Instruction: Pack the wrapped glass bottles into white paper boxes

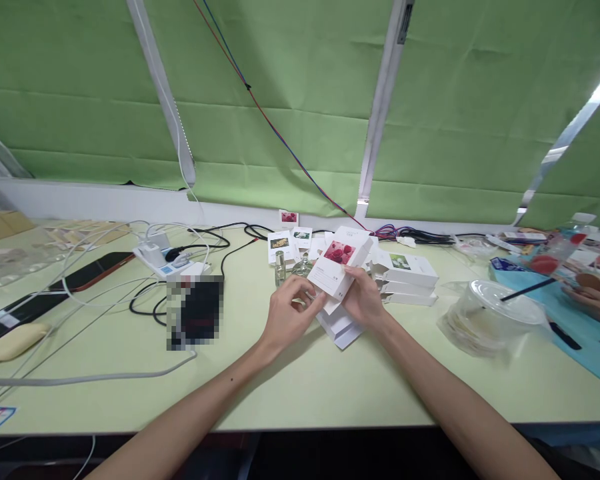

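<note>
Rose-print carton (339, 261) looks light, crushable, so grip side edges; right hand (365, 299) thumb-clamps one, left hand (289, 310) fingers half-curled by lower corner, contact unclear

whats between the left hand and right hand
In the head view, a flower-printed white box lies between the left hand and right hand, with more white packaging below.
</note>
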### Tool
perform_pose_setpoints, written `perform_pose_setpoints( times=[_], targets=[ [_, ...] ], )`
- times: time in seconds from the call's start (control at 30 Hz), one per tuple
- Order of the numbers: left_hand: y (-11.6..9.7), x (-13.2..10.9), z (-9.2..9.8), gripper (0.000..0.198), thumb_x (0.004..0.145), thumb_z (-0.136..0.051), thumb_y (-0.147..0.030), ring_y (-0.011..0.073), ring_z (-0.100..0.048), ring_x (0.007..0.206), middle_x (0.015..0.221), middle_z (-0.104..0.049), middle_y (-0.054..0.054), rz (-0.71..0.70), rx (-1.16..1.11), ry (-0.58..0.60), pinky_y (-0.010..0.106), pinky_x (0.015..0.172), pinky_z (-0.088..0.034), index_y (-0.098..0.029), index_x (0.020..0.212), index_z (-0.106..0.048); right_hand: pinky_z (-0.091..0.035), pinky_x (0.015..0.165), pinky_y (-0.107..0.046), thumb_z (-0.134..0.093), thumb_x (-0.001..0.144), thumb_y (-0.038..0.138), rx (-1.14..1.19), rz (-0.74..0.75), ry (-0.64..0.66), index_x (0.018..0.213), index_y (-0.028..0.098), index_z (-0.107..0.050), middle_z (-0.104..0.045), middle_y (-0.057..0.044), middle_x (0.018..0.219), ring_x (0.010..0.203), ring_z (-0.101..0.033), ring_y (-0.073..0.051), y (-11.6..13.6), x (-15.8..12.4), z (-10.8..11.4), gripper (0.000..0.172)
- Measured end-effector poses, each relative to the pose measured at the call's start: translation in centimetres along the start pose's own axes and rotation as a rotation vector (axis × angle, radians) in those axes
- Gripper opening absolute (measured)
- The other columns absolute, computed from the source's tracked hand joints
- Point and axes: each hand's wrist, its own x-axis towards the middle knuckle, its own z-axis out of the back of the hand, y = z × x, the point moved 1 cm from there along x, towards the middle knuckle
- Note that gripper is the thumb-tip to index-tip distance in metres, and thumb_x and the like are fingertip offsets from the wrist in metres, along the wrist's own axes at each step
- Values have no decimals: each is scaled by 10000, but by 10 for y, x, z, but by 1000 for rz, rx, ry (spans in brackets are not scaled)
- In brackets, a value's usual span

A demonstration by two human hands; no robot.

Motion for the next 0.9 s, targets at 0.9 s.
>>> perform_pose_setpoints(
  times=[0.9],
  targets=[
    [-1, -4, 1, 188, 905, -649, -251, 119, -649, 779, 1083, -604, 56, -146, -45, 56, 210, 582, -567, -222, 1087, -611, -601, 926, -469, -776, 695, 304, 93, 34, -31, 1015, 236, -663, -802, -35, 986, 1130, -708, -316, 2, 3, 4, 347]
  ],
)
